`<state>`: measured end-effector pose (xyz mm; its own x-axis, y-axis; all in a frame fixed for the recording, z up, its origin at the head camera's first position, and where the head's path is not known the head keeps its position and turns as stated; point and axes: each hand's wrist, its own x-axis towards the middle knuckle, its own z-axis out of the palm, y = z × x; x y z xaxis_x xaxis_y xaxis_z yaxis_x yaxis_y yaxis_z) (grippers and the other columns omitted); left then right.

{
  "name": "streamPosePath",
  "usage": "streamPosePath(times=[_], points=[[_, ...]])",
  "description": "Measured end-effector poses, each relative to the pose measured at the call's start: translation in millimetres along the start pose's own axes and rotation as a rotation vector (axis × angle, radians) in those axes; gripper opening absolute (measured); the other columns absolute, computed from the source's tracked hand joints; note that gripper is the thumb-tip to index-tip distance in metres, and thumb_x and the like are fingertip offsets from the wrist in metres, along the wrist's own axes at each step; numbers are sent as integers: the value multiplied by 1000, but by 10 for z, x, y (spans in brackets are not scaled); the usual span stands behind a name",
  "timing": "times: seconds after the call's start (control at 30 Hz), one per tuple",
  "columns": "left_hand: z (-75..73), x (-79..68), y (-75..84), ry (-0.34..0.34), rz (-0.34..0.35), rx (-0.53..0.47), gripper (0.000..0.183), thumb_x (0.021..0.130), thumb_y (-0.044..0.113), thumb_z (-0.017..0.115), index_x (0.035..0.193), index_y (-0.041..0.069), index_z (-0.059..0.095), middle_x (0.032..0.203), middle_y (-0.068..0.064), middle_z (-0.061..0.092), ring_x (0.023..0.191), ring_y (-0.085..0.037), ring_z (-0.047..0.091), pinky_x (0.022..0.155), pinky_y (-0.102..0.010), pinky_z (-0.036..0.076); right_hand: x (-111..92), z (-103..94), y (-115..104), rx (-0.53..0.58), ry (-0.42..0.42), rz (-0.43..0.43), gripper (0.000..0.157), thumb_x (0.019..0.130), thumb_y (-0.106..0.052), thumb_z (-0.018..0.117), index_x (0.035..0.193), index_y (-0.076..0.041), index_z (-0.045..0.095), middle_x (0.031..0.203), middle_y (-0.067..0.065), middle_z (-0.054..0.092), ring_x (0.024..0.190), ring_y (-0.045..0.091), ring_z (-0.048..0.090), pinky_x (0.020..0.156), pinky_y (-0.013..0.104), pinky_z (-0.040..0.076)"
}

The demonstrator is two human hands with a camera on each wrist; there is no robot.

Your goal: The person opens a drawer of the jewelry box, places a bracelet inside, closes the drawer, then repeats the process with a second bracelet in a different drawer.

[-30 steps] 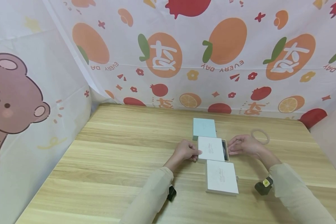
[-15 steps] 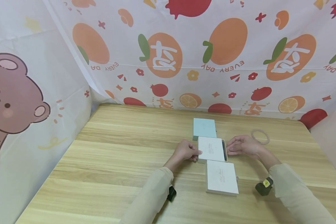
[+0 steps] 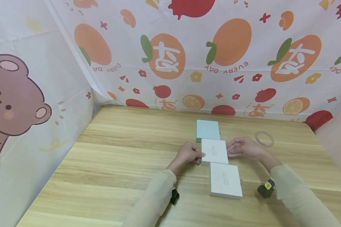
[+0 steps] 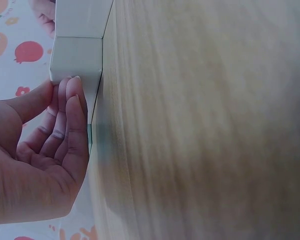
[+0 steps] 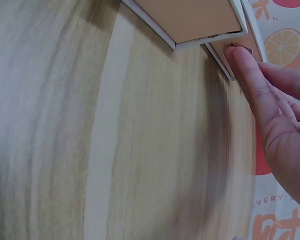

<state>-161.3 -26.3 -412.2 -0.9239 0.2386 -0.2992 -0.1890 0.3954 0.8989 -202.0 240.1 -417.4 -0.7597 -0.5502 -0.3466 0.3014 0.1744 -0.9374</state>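
Note:
A white box [image 3: 214, 148] with small lettering lies flat between two other boxes. At its left edge is my left hand [image 3: 188, 153], the thumb on top and the fingers bent against the side, gripping it. My right hand [image 3: 244, 147] reaches to the opposite edge with fingers nearly straight. In the right wrist view the fingertips touch the box's tan end [image 5: 220, 52], where a small tab shows. The sliding tray is flush inside the sleeve, its contents hidden. A second white box [image 3: 225, 179] lies nearer, and a pale blue box [image 3: 207, 128] lies behind.
A pale ring [image 3: 263, 131] lies on the wooden table [image 3: 125, 145] beyond my right hand. Printed cloth [image 3: 199, 50] hangs along the table's back and left sides. Dark wrist devices [image 3: 265, 189] sit under both sleeves.
The middle box's tray, partly out a second ago with a dark inside showing, has slid left into the sleeve. My right hand has moved left with it; my left hand stays put.

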Motion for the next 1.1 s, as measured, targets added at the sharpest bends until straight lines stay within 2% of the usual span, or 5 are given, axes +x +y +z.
streamPosePath(times=[0.27,0.6,0.77,0.9,1.1], points=[[12,-1,2,6,-13,-4,18,78,8,72,65,-2,66,59,-10,64,52,-19,63,54,-28,55,-30,-14,-2,17,-49,-35,22,88,10,49,108,19,45,97,17,65,92,25,64,86,42,47],[10,-14,18,10,-26,6,18,79,8,71,65,-2,65,60,-11,64,53,-19,63,54,-29,55,-45,4,-18,17,-44,-25,23,88,7,52,109,16,47,98,18,65,92,25,64,86,43,47],[18,-16,18,22,-10,50,22,79,10,71,62,-1,64,58,-8,63,52,-18,62,53,-27,54,-71,-8,-27,12,-34,-42,29,88,6,53,111,20,43,99,18,65,94,28,63,86,44,47],[27,-30,29,39,3,95,26,80,11,71,58,1,60,56,-6,62,52,-17,62,52,-25,54,-107,-35,-24,-3,-14,-47,30,89,4,53,112,20,42,101,23,63,94,32,62,85,46,47],[27,-49,39,45,8,105,27,80,10,71,58,-1,59,57,-7,63,54,-19,63,52,-25,54,-154,-122,33,-52,-22,-78,30,92,0,50,112,20,42,99,25,63,91,32,63,81,44,50]])
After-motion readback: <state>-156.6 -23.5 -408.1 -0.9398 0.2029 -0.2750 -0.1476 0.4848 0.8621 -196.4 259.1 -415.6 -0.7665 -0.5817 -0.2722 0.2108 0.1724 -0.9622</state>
